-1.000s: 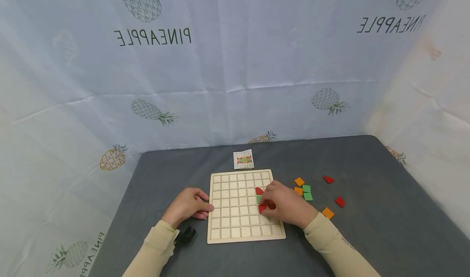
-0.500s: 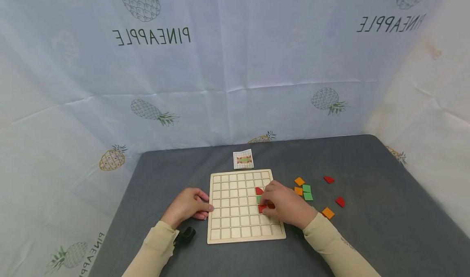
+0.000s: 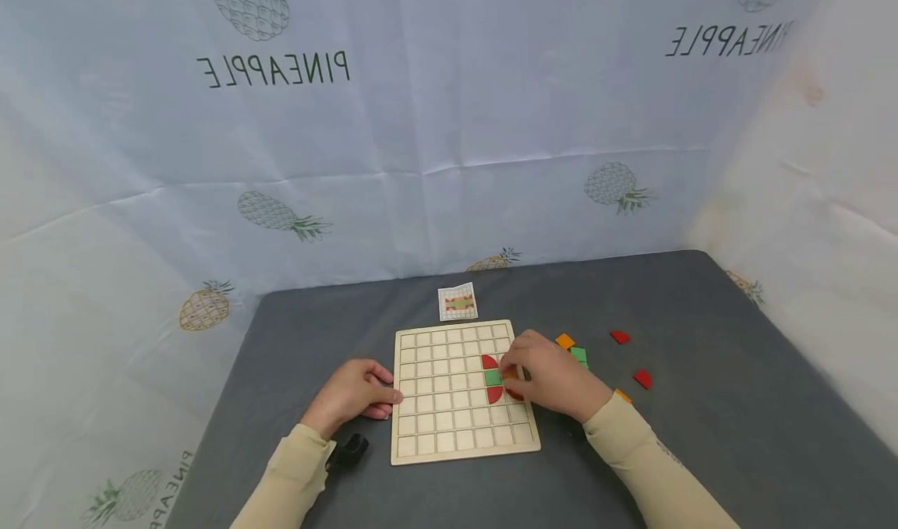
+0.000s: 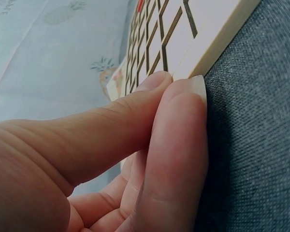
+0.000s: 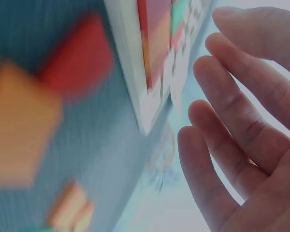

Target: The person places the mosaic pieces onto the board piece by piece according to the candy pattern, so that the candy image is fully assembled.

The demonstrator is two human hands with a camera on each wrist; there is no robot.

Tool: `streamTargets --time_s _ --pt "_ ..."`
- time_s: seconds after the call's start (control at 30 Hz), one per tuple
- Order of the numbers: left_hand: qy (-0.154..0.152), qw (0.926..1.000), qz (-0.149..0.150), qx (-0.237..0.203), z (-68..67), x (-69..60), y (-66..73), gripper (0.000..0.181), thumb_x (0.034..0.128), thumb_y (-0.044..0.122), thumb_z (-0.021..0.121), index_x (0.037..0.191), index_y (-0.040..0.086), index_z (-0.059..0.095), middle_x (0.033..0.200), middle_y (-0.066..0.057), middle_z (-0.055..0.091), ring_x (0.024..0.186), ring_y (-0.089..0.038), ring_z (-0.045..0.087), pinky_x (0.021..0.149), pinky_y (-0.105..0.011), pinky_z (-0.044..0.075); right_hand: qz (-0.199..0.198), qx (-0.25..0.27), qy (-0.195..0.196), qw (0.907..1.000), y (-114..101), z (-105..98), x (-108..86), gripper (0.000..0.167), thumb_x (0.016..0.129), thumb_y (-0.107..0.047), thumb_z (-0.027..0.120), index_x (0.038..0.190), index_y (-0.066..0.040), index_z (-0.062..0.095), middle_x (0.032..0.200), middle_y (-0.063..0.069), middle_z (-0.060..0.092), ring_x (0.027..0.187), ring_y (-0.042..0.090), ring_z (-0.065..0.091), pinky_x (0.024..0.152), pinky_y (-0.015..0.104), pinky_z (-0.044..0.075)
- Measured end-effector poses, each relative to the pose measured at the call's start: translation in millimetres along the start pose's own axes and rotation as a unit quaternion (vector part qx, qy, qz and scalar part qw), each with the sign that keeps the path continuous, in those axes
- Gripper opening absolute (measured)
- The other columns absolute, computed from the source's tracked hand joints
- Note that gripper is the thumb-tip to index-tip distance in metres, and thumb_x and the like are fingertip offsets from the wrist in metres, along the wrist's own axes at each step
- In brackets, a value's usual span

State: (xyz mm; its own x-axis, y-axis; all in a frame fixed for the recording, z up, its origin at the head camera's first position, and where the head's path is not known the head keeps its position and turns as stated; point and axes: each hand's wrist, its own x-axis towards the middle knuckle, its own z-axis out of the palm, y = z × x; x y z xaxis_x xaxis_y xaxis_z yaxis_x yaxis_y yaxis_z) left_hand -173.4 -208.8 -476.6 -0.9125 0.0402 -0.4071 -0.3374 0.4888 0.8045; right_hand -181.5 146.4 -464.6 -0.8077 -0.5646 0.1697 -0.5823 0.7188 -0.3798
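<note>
A wooden grid board [image 3: 436, 421] lies on the grey table. Its left edge is pinched by my left hand [image 3: 348, 395], the thumb on top and a bent index finger against the side, seen close in the left wrist view. My right hand [image 3: 554, 373] hovers over the board's right side with loosely bent fingers and nothing between them. On the board, a green square [image 3: 493, 377] sits between two red quarter-circle pieces, the upper one [image 3: 489, 361] and the lower one [image 3: 494, 395]. An orange square [image 5: 158, 41] lies in the right column, with red pieces beside it, partly hidden by the right hand.
A small pattern card [image 3: 458, 303] lies behind the board. To the right are loose pieces: red quarter-circles [image 3: 642, 379], green squares [image 3: 578, 354] and orange squares [image 3: 564, 341]. A black object [image 3: 351, 449] is by the left wrist. Curtains surround the table.
My right hand has drawn back slightly from the lower red piece, so the green square and that piece show fully. The head view has shifted a little. The left hand stays at the board's edge.
</note>
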Motion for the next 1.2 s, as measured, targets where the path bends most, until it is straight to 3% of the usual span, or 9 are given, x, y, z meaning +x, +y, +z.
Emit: streamTargets --time_s 0.3,0.5,0.67,0.8,0.97,1.2 --pt "-0.004 1.0000 0.002 -0.005 -3.2 0.6 -3.5 0.039 0.0833 0.010 0.094 0.112 0.001 0.070 0.086 -0.015 0.074 0.067 -0.019 0.075 0.064 -0.036 0.067 0.102 0.005 0.026 0.9944 47.3 -40.8 -12.3 0.016 0.098 -0.015 0.082 0.113 -0.013 0.083 0.108 0.001 0.075 0.105 0.028 0.066 0.086 0.045 0.061" --pt "-0.004 1.0000 0.006 -0.003 -4.4 -0.1 -2.8 0.042 0.0828 0.011 0.095 0.114 0.000 0.069 0.087 -0.015 0.074 0.067 -0.019 0.075 0.064 -0.035 0.067 0.148 0.035 0.015 0.9883 72.7 -52.0 -21.4 0.019 0.102 -0.017 0.078 0.120 -0.012 0.081 0.115 0.005 0.077 0.110 0.031 0.070 0.094 0.054 0.063" --pt "-0.002 1.0000 0.002 0.002 -5.0 -2.4 -3.1 0.042 0.0837 0.011 0.094 0.115 0.000 0.069 0.087 -0.015 0.074 0.069 -0.019 0.076 0.064 -0.036 0.067 0.179 0.047 0.016 0.9825 86.4 -54.7 -34.6 0.022 0.102 -0.016 0.077 0.122 -0.010 0.079 0.118 0.008 0.077 0.111 0.032 0.071 0.095 0.055 0.063" --pt "-0.004 1.0000 0.000 0.003 -4.0 -2.0 -3.0 0.042 0.0836 0.011 0.094 0.115 0.000 0.069 0.087 -0.015 0.073 0.069 -0.020 0.076 0.064 -0.036 0.067 0.190 0.041 -0.006 0.9809 90.3 -51.0 -46.5 0.022 0.099 -0.015 0.080 0.120 -0.010 0.080 0.117 0.008 0.077 0.109 0.032 0.071 0.095 0.055 0.063" --pt "-0.001 1.0000 -0.001 -0.002 -3.4 1.1 -3.8 0.042 0.0832 0.011 0.095 0.115 0.000 0.069 0.087 -0.015 0.073 0.069 -0.019 0.076 0.064 -0.035 0.067 0.173 0.023 -0.030 0.9841 87.3 -47.8 -60.0 0.020 0.094 -0.016 0.085 0.114 -0.013 0.081 0.112 0.003 0.077 0.106 0.027 0.070 0.094 0.053 0.063" --pt "-0.003 1.0000 0.003 0.002 -1.0 3.6 -1.1 0.043 0.0821 0.011 0.095 0.114 0.000 0.069 0.087 -0.015 0.074 0.068 -0.018 0.076 0.063 -0.035 0.067 0.168 0.004 -0.023 0.9855 70.7 -40.8 -92.5 0.023 0.085 -0.037 0.094 0.100 -0.025 0.080 0.100 -0.010 0.072 0.095 0.014 0.063 0.083 0.040 0.061"
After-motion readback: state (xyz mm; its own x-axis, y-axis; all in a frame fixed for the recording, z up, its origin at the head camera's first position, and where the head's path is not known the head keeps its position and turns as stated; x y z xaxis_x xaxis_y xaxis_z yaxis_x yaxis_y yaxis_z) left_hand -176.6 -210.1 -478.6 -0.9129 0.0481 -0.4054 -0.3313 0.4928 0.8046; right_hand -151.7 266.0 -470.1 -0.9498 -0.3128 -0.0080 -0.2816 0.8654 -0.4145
